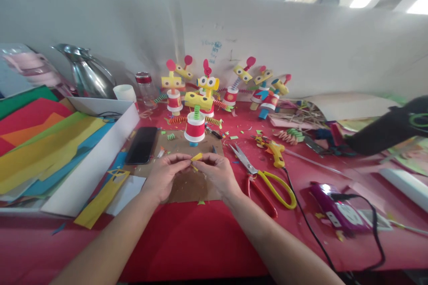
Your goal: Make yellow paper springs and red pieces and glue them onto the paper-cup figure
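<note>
Between the fingertips of both hands is a small piece of yellow paper (196, 157), partly hidden by the fingers. My left hand (169, 173) pinches it from one side, and my right hand (216, 171) grips it from the other. Both hands hover over a brown cardboard sheet (187, 189) on the red table. Just beyond them stands a paper-cup figure (195, 127) with a red-and-white body, a green folded neck, a yellow tube head and folded paper arms. A small green folded strip (170, 136) lies on the cardboard near my left hand.
Several similar figures (174, 100) line the wall. Left are a phone (142, 144), yellow paper strips (100, 200) and a white box (90, 178) of coloured paper. Yellow-and-red-handled scissors (249, 164), a yellow glue gun (276, 155) with its cord, and a purple device (339, 209) lie right.
</note>
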The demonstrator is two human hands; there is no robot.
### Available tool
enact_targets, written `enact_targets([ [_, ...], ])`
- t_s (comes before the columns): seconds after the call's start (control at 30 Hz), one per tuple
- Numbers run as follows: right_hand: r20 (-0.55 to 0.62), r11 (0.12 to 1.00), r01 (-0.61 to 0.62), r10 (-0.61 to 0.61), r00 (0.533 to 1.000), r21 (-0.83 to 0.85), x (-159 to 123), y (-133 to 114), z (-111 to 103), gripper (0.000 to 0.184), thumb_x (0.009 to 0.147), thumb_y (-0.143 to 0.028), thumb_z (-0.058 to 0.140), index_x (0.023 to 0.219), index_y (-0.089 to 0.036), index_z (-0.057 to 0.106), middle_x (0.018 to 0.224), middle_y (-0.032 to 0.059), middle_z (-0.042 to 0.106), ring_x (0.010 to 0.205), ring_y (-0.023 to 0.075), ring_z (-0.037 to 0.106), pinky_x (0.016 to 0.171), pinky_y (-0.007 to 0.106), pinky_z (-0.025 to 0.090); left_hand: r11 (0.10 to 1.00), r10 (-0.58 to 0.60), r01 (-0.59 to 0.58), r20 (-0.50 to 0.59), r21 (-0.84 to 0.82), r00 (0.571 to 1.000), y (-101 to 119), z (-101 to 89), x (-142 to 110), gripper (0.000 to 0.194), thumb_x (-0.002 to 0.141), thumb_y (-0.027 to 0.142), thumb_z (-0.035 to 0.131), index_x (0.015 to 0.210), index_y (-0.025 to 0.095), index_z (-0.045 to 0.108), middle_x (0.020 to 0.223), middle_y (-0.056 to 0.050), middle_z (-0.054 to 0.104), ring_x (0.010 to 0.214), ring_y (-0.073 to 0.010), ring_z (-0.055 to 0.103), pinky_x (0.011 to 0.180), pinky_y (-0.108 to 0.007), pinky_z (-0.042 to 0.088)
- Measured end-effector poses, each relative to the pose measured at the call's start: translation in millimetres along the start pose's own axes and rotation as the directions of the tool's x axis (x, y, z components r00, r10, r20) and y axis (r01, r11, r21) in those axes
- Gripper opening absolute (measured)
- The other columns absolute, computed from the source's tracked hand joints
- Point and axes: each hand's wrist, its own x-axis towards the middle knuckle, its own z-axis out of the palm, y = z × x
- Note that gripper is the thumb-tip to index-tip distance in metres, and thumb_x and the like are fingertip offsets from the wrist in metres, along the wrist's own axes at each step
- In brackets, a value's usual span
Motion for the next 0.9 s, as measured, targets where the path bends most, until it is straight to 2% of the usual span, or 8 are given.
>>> enact_targets([
  [0.13, 0.007, 0.945, 0.227, -0.231, 0.973, -0.238, -0.3, 2.8, -1.7, 0.006, 0.071, -0.027, 0.072, 0.074, -0.024, 0.075, 0.078, 0.0031, 0.073, 0.072, 0.0192, 0.064, 0.070, 0.032, 0.049, 0.999, -0.014, 0.012, -0.025, -0.047, 1.000, -0.2, -0.6, 1.3, 0.022, 0.055, 0.019, 0.083, 0.075, 0.013, 0.075, 0.072, -0.005, 0.071, 0.067, -0.0118, 0.062, 0.068, -0.025, 0.046],
  [0.27, 0.184, 0.747, 0.510, -0.480, 0.858, -0.427, -0.4, 5.3, -7.3, 0.020, 0.080, -0.020, 0.062, 0.088, -0.031, 0.076, 0.087, 0.0025, 0.074, 0.081, 0.0207, 0.066, 0.078, 0.035, 0.051, 0.999, -0.007, 0.005, -0.042, -0.045, 0.999, 2.8, -2.4, 0.8, 0.023, 0.055, 0.019, 0.082, 0.075, 0.012, 0.076, 0.068, -0.004, 0.070, 0.059, -0.0091, 0.057, 0.059, -0.023, 0.042],
  [0.37, 0.271, 0.650, 0.597, -0.538, 0.799, -0.470, -0.2, 7.4, -11.1, 0.027, 0.084, -0.018, 0.057, 0.098, -0.033, 0.075, 0.095, 0.0029, 0.073, 0.088, 0.0210, 0.066, 0.082, 0.035, 0.051, 0.999, -0.006, 0.004, -0.041, -0.048, 0.999, 4.7, -2.1, -0.3, 0.023, 0.054, 0.022, 0.082, 0.075, 0.012, 0.077, 0.069, -0.004, 0.070, 0.060, -0.0088, 0.056, 0.058, -0.022, 0.040],
  [0.5, 0.313, 0.594, 0.629, -0.553, 0.772, -0.502, -0.6, 8.1, -11.7, 0.030, 0.085, -0.015, 0.054, 0.101, -0.031, 0.074, 0.097, 0.0045, 0.073, 0.091, 0.0210, 0.066, 0.083, 0.036, 0.051, 1.000, 0.013, -0.013, -0.045, -0.011, 0.999, 4.4, -1.1, -0.8, 0.024, 0.054, 0.023, 0.083, 0.075, 0.014, 0.077, 0.071, -0.004, 0.070, 0.061, -0.0091, 0.055, 0.059, -0.023, 0.039],
  [0.6, 0.271, 0.630, 0.589, -0.532, 0.802, -0.507, -1.9, 6.4, -8.3, 0.027, 0.083, -0.015, 0.056, 0.095, -0.030, 0.075, 0.091, 0.0043, 0.073, 0.087, 0.0209, 0.066, 0.081, 0.035, 0.051, 0.999, 0.029, -0.027, -0.048, 0.047, 0.998, 2.7, -1.9, 0.4, 0.024, 0.053, 0.022, 0.083, 0.075, 0.014, 0.077, 0.067, -0.004, 0.070, 0.058, -0.0091, 0.053, 0.058, -0.024, 0.037],
  [0.67, 0.207, 0.707, 0.518, -0.483, 0.851, -0.481, -2.7, 4.2, -5.2, 0.022, 0.081, -0.017, 0.058, 0.089, -0.029, 0.075, 0.087, 0.0037, 0.073, 0.082, 0.0206, 0.066, 0.078, 0.035, 0.051, 0.996, 0.045, -0.041, -0.052, 0.084, 0.998, 1.4, -2.9, 1.3, 0.024, 0.053, 0.023, 0.082, 0.075, 0.013, 0.078, 0.067, -0.006, 0.070, 0.059, -0.0102, 0.054, 0.058, -0.025, 0.036],
  [0.8, 0.115, 0.913, 0.289, -0.267, 0.957, -0.287, -2.0, -0.7, -1.4, 0.011, 0.077, -0.023, 0.064, 0.080, -0.025, 0.075, 0.078, 0.0030, 0.074, 0.071, 0.0193, 0.067, 0.067, 0.031, 0.051, 0.986, 0.078, -0.069, -0.053, 0.155, 0.996, 0.3, -4.0, 1.4, 0.025, 0.058, 0.027, 0.081, 0.079, 0.014, 0.078, 0.070, -0.008, 0.072, 0.062, -0.0129, 0.058, 0.060, -0.026, 0.038],
  [0.9, 0.089, 0.953, 0.197, -0.181, 0.979, -0.231, 0.1, -2.9, -2.5, 0.007, 0.073, -0.024, 0.068, 0.076, -0.023, 0.075, 0.074, 0.0024, 0.074, 0.067, 0.0179, 0.065, 0.064, 0.030, 0.049, 0.979, 0.071, -0.065, -0.022, 0.195, 0.997, 2.2, -4.3, 0.1, 0.025, 0.060, 0.028, 0.080, 0.082, 0.015, 0.079, 0.072, -0.008, 0.073, 0.064, -0.0143, 0.060, 0.064, -0.027, 0.042],
])
